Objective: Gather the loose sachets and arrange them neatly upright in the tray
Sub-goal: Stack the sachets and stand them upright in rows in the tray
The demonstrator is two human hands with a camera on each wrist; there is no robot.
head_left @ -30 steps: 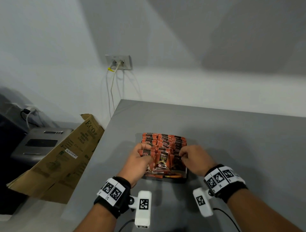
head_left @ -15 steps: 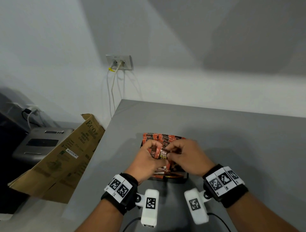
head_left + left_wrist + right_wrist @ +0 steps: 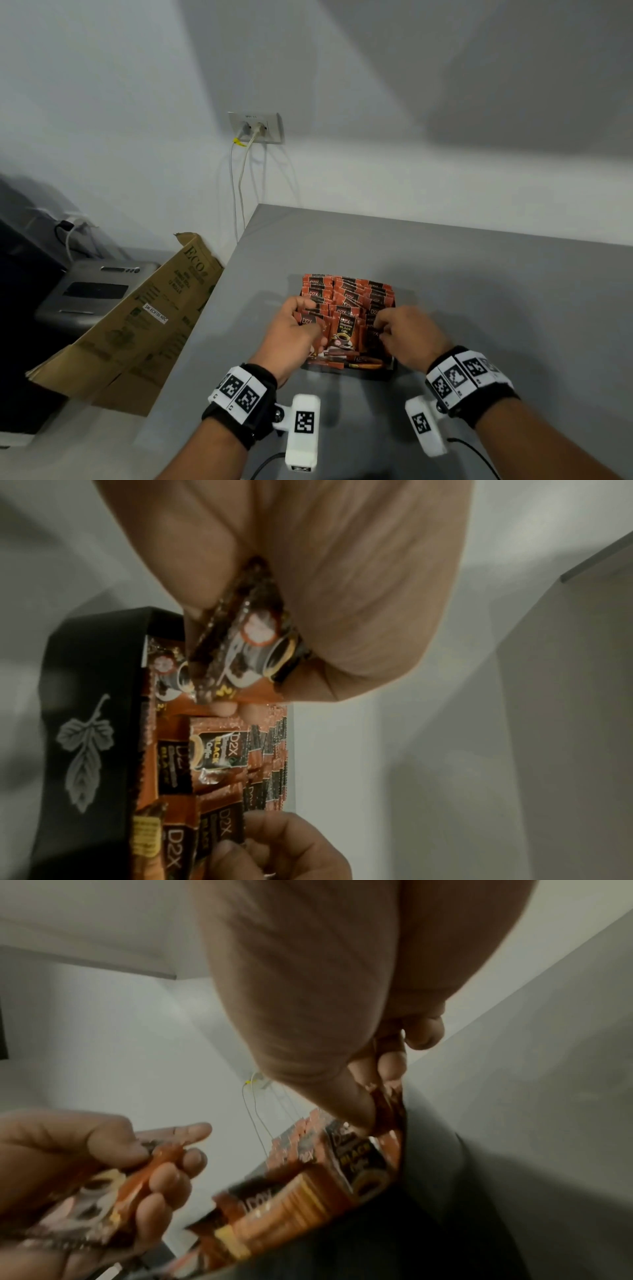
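Note:
A black tray [image 3: 363,374] with a leaf motif [image 3: 84,739] stands on the grey table, packed with rows of upright orange-and-black coffee sachets [image 3: 347,295]. A few sachets lie flat at its near end [image 3: 346,360]. My left hand [image 3: 310,325] is at the tray's left side and pinches a couple of sachets [image 3: 246,647] between thumb and fingers. At the tray's right side my right hand [image 3: 380,327] pinches the top edge of one standing sachet [image 3: 385,1110]. Both hands hide part of the front rows.
The grey table [image 3: 479,291] ends in an edge just left of the tray. Beyond that edge lean a flattened cardboard box [image 3: 137,325] and a grey device [image 3: 92,291]. Cables hang from a wall socket [image 3: 255,128] behind the table's far left corner.
Half a second ago both hands met over the tray's middle on one sachet. They have parted: the left went left with sachets in it, the right went to the tray's right side.

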